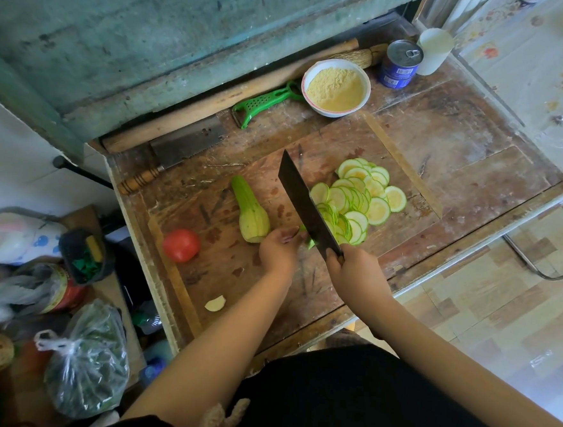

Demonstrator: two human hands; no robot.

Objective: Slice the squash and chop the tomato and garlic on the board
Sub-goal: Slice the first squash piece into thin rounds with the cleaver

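Head view, peeler (265, 102), flour bowl (336, 87), can (401, 64) behind board (223, 269)

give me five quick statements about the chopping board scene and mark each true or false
1. The right hand grips the cleaver. True.
2. The tomato is already chopped. False: it lies whole on the board.
3. The squash slices are piled on the right side of the blade. True.
4. The garlic clove sits in the white bowl. False: it lies on the board near its front edge; the bowl holds yellow meal.
5. The left hand holds the green peeler. False: the peeler lies at the back beside the bowl; the left hand is next to the blade, on a small green piece of squash.
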